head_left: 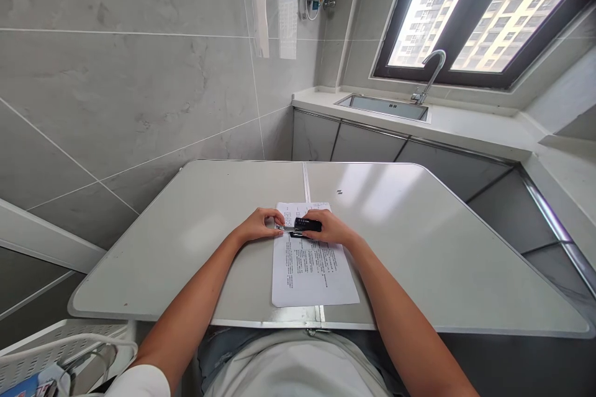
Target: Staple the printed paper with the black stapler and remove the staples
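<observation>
Currently stapler (pixel 308 224) over far half of the paper (pixel 305 288), right hand (pixel 331 227) closed round its body, left hand (pixel 257 225) pinching its metal end, probably the rail; loose pinch could let it slip

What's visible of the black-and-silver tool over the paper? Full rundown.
The tool, apparently a stapler, has two glossy black, plastic-looking parts at its right end, with a small gap between them, and a slim silvery, metal-looking part reaching left. It lies crosswise over the upper half of the printed paper. The right hand grips the black end, partly hiding it; the left hand pinches the silvery end. Whether it touches the paper can't be told.
</observation>
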Action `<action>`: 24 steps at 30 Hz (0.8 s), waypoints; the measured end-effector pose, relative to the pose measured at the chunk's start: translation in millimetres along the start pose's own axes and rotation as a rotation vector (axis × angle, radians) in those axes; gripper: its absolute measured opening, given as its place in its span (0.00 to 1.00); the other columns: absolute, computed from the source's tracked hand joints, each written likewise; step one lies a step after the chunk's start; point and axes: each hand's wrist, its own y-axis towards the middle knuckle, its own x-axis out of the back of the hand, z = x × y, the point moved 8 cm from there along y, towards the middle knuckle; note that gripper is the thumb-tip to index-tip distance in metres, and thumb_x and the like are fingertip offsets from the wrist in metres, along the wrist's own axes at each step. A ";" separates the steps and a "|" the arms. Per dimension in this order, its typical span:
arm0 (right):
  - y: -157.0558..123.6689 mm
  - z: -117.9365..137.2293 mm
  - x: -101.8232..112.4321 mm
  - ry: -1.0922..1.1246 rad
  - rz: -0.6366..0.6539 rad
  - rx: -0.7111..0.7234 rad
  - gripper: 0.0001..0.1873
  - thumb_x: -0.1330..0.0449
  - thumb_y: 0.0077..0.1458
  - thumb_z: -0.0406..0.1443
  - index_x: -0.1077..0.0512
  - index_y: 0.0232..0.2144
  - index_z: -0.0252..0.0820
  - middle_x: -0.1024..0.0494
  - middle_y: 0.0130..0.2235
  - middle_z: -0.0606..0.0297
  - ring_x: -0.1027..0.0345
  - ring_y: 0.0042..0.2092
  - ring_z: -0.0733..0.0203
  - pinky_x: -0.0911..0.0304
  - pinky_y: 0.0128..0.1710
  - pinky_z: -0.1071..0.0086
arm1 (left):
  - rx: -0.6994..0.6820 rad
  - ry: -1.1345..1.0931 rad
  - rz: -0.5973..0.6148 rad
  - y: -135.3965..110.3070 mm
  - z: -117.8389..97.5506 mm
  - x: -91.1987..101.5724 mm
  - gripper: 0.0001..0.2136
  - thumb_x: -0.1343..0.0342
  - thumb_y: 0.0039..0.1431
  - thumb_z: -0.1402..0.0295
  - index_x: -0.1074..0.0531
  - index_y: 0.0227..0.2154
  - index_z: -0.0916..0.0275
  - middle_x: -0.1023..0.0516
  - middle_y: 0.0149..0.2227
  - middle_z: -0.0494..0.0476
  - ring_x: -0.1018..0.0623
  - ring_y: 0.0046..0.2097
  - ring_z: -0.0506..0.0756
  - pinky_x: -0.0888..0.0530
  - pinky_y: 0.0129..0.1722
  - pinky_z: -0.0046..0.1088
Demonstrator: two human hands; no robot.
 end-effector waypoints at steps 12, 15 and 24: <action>-0.4 -1.7 0.2 0.058 0.017 -0.014 0.16 0.36 0.61 0.47 0.32 0.30 0.43 0.27 0.31 0.68 0.35 0.34 0.62 0.45 0.34 0.68 | -0.079 0.036 0.055 -2.4 -1.0 5.0 0.07 0.34 0.55 0.66 0.17 0.37 0.58 0.16 0.40 0.57 0.20 0.44 0.58 0.26 0.51 0.36; -0.5 -2.9 0.8 0.061 0.013 -0.021 0.17 0.35 0.60 0.47 0.33 0.29 0.43 0.28 0.30 0.69 0.37 0.33 0.63 0.45 0.33 0.68 | -0.085 0.046 0.058 -3.9 -2.4 7.4 0.09 0.39 0.56 0.70 0.17 0.39 0.59 0.17 0.42 0.58 0.20 0.46 0.58 0.27 0.52 0.36; 0.1 1.5 1.9 0.083 0.005 0.003 0.18 0.36 0.61 0.49 0.32 0.28 0.43 0.27 0.30 0.68 0.36 0.33 0.62 0.44 0.34 0.68 | -0.038 0.080 0.005 -4.6 2.6 9.3 0.09 0.38 0.55 0.69 0.18 0.39 0.58 0.18 0.41 0.56 0.21 0.45 0.58 0.27 0.51 0.34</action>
